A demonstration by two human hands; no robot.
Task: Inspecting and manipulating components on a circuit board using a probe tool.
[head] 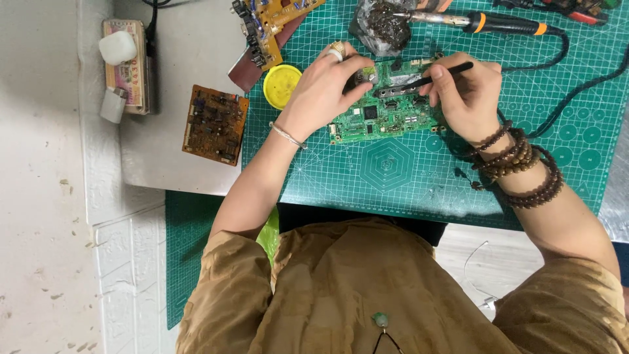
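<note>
The person's left hand [325, 85] lies curled over the upper left corner of a green circuit board [386, 108], fingertips pressing it down onto the green cutting mat [406, 170]; the fingers are bent and loosely closed on the board's edge, a ring showing on one of them. The right hand [466, 92] is closed around a slim black tool [436, 75], pinched pen-fashion between thumb and fingers, its tip slanting down and leftward onto a metal part of the board just between the two hands.

One green board sits under the hands. Left of the left hand, a round yellow tin [282, 85] rests at the mat's edge, and further left one brown circuit board [215, 124] lies flat on the grey tabletop [170, 59]. Above the left hand, a yellow circuit board [272, 19] lies tilted across the mat's corner. Above the right hand, one soldering iron [498, 23] with a black and orange handle lies sideways, its tip toward a dark wad of cleaning wool [386, 26]. Several strands of brown beads [521, 167] wrap the right wrist; one thin bracelet [287, 136] circles the left.
</note>
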